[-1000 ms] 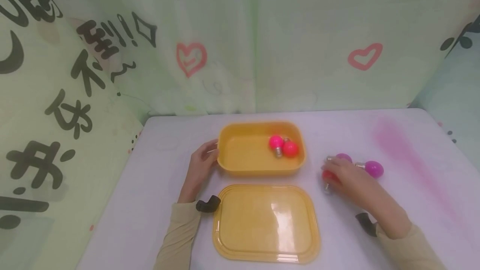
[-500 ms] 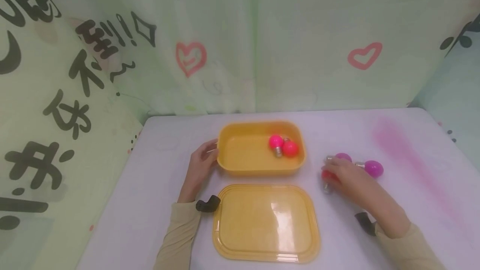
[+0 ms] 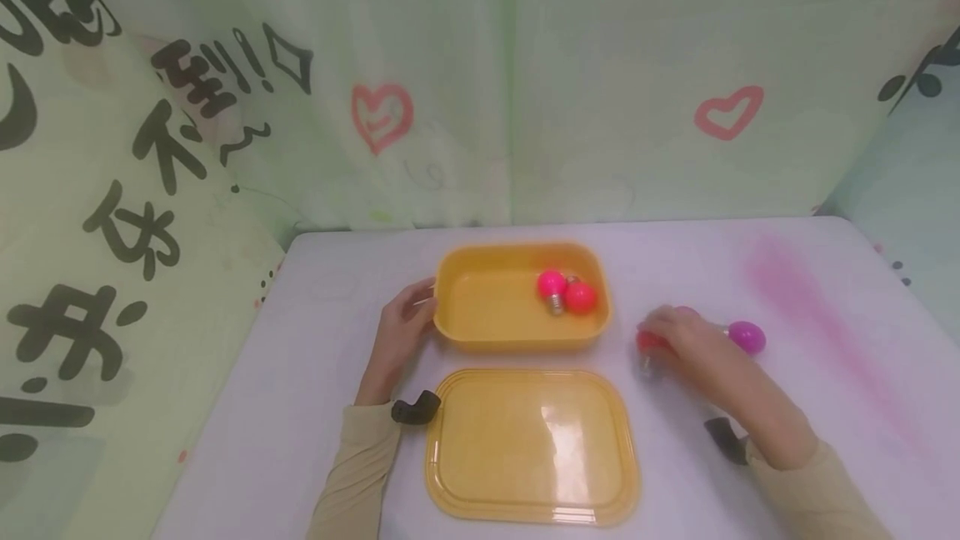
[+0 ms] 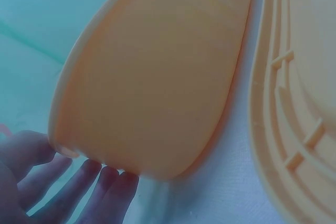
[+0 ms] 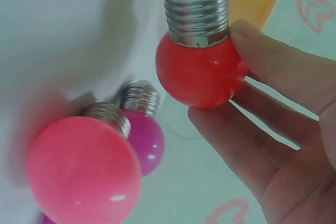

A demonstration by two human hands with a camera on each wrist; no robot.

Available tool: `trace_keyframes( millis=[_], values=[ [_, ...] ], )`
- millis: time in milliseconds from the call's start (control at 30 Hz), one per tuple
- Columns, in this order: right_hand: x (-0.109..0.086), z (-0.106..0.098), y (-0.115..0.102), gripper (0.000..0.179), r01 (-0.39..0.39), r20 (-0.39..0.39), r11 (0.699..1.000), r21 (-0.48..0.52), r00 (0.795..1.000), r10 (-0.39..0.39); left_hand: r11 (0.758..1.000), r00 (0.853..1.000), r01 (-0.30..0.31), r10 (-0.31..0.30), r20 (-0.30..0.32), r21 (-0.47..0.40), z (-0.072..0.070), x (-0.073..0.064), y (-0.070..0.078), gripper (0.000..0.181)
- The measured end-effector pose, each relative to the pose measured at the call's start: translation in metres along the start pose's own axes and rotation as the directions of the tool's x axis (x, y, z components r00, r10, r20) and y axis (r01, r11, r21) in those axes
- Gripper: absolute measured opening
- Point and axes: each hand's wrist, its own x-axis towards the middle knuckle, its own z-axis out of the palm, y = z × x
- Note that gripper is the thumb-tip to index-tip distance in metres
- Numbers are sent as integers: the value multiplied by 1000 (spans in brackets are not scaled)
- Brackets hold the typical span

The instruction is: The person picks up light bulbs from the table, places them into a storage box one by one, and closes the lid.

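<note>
My right hand (image 3: 697, 352) pinches a red light bulb (image 5: 199, 72) between thumb and fingers, its silver screw base turned away from the palm. Below it in the right wrist view lie a pink bulb (image 5: 84, 174) and a purple bulb (image 5: 146, 142), with a bit of another purple one at the bottom edge. The hand partly covers these bulbs in the head view. At the left end of the yellow box (image 3: 480, 302), the fingertips of my left hand (image 3: 401, 327) touch the outer wall, the thumb by the rim. Inside the box's right side are a pink bulb (image 3: 552, 284) and a red bulb (image 3: 581, 298).
A yellow lid (image 3: 495, 448) lies flat on the white table (image 3: 300, 407), in front of the box. One purple bulb (image 3: 747, 337) rests right of my right hand. Green printed curtains (image 3: 577, 165) stand behind the table and along its left side.
My right hand has shifted slightly left with the red bulb, leaving the purple bulb at its right behind. The left hand, box and lid stay in place.
</note>
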Motion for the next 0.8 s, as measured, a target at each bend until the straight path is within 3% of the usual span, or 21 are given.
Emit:
trace_keyframes(
  millis=[300,567,800],
  values=[
    [7,-8,-12,28,43,-54,999,-13,998,-44,1000,1000,-8,8,2,9,0,-1,2,42],
    [13,-14,-22,33,35,-78,999,29,996,-32,1000,1000,-21,21,-9,9,1,1,-1,40],
    [21,-17,-23,37,98,-123,994,40,988,-93,1000,1000,-11,11,-18,13,2,3,-1,41]
  ],
)
